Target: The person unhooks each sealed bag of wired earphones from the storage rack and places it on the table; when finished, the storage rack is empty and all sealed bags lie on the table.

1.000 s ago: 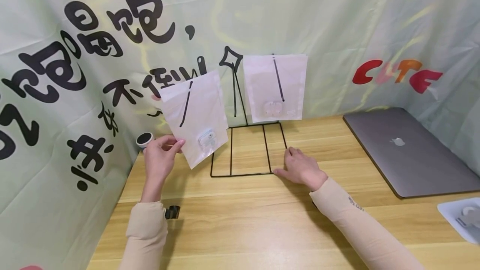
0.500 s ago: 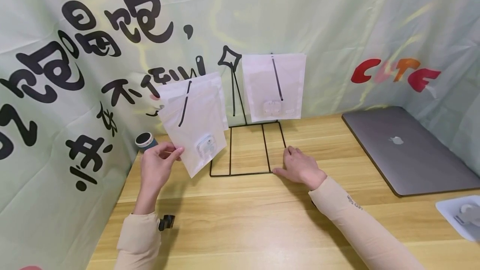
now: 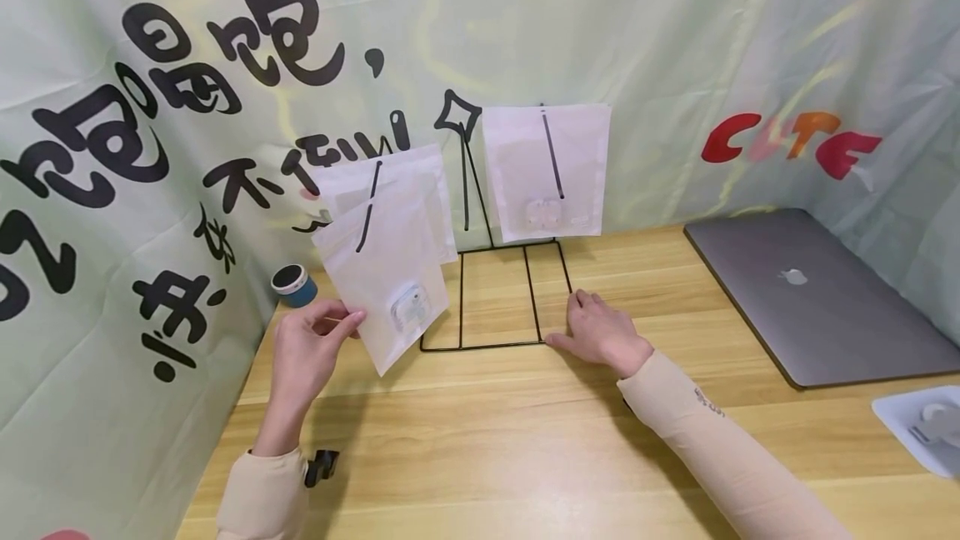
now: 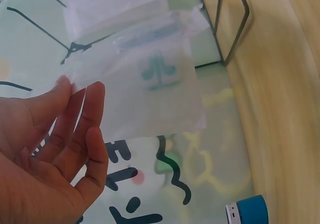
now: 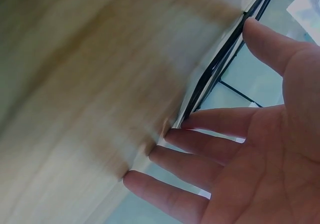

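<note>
White, thin-walled film forms the front packet (image 3: 382, 273), which hangs tilted on the left rod of a black wire rack (image 3: 461, 302); through its lower part we see a small, pale, rounded item (image 3: 410, 307). We find the left hand (image 3: 303, 357) at the packet's left edge, toward the bottom, with thumb and fingertips pinching the film. Just behind, and partly covered by it, we note a rear packet (image 3: 447, 227) on what appears to be the same rod. On the rack's right rod hangs a right-hand packet (image 3: 517, 173), nearly upright, with another pale item (image 3: 543, 213) showing near its base. At the right front corner of the rack's base we observe the right hand (image 3: 600, 332), palm down and fingers extended, its thumb and forefinger against the wire; in the right wrist view, other fingertips touch the tabletop (image 3: 480, 440). Farther out, we mark a blue cylinder (image 3: 300, 290) with a dark top, beyond the left hand, and a closed grey laptop (image 3: 817, 298) at right, with a pale flat piece (image 3: 900, 427) near it. Behind everything we see a pale green cloth (image 3: 637, 23) bearing black characters and the word "CUTE" (image 3: 791, 140).
</note>
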### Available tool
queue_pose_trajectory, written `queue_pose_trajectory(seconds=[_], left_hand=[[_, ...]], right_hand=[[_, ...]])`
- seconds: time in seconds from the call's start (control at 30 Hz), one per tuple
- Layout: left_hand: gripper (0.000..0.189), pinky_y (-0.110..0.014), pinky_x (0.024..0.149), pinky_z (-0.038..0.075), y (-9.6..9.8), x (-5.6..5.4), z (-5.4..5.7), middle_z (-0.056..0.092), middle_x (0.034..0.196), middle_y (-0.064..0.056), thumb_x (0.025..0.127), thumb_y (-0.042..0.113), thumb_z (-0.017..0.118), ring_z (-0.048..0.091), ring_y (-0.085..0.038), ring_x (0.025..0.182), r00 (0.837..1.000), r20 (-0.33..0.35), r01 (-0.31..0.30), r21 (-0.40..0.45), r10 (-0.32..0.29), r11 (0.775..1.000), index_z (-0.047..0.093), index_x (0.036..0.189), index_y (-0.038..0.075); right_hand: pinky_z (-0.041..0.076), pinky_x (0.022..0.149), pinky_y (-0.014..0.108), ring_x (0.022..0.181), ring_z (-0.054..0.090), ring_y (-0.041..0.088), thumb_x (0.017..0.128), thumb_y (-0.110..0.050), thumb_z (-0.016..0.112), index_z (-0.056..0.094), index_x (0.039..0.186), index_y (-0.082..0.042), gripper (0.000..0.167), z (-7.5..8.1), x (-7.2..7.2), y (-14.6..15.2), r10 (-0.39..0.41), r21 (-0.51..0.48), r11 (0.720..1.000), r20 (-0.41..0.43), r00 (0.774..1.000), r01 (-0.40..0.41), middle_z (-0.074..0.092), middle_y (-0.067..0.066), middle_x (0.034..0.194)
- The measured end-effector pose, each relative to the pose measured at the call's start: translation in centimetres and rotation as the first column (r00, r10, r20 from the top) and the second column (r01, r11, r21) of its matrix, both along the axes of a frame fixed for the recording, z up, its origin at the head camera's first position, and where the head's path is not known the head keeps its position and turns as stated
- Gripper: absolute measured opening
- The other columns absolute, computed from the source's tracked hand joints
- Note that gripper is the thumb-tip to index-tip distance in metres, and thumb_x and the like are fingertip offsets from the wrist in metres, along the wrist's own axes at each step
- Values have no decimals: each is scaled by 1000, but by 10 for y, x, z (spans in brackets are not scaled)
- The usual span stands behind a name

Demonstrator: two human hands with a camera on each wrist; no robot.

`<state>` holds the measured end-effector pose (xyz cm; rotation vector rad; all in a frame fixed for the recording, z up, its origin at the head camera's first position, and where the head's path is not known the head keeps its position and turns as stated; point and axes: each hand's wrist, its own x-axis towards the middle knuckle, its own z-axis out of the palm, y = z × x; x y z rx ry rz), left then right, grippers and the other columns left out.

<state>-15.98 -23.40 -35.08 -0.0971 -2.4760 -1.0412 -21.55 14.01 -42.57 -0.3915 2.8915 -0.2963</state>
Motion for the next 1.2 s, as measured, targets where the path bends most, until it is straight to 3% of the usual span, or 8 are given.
queue_pose_trajectory(seconds=[0.27,0.53,0.93,1.2], left_hand=[[6,-22,48,42,0,14,1,70,70,1,85,15,80,67,-9,61,1000,5,12,-12,-12,1000,77,83,10],[7,-19,54,46,3,30,-1,71,75,0,84,11,80,67,-7,59,999,24,32,29,-33,999,77,84,5],[6,-20,45,39,5,49,4,70,71,7,82,11,83,65,-6,58,999,2,45,14,-45,999,77,80,14],[10,-19,55,45,4,69,0,69,72,7,80,6,83,66,-9,57,1000,23,12,28,-13,1000,75,78,12]], right_hand=[[38,99,64,138,31,47,97,-53,56,32,147,14,87,-1,-1,0,3,4,1000,2,1000,-3,30,31,152],[40,97,64,138,31,47,96,-54,56,32,146,14,88,-1,-1,1,-1,10,1000,-2,1000,1,30,30,152],[40,98,63,138,31,46,96,-55,56,32,147,14,89,-2,-1,1,-4,12,1000,-4,1000,4,30,30,152],[40,97,64,138,31,46,96,-55,56,32,147,13,89,-2,-1,1,-4,18,1000,-5,1000,4,30,29,152]])
